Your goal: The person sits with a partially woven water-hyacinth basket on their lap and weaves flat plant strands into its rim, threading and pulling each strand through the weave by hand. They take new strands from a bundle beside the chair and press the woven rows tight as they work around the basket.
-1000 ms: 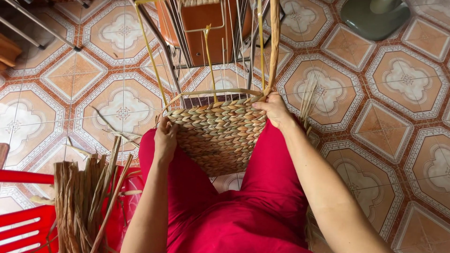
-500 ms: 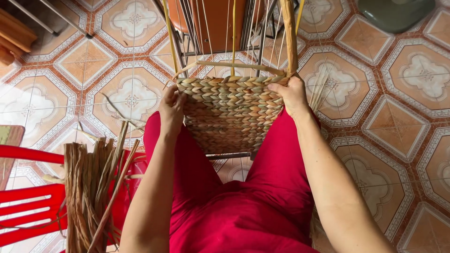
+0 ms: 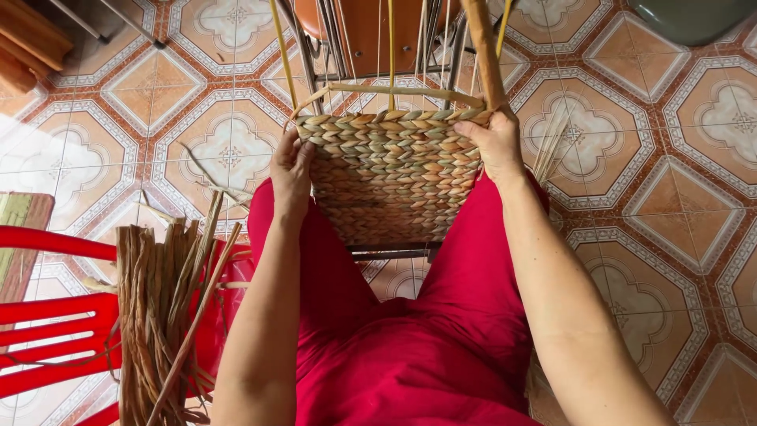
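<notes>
A half-woven basket (image 3: 390, 177) of dried plant strands rests between my knees, its open rim facing away. Thin upright stakes (image 3: 390, 55) rise from the rim. My left hand (image 3: 290, 170) grips the basket's left side. My right hand (image 3: 495, 142) clasps the right side of the rim, against a thick tan strand (image 3: 482, 47) that runs upward out of view. I wear red trousers (image 3: 410, 347).
A bundle of dried weaving strands (image 3: 162, 308) lies over a red plastic chair (image 3: 55, 323) at lower left. A metal-framed stool (image 3: 371, 39) stands beyond the basket. A dark green object (image 3: 694, 16) sits at top right. The floor is patterned tile (image 3: 631, 197).
The view has shifted so the basket sits higher and closer. Both hands keep their hold on its sides, the right one sliding up to the rim.
</notes>
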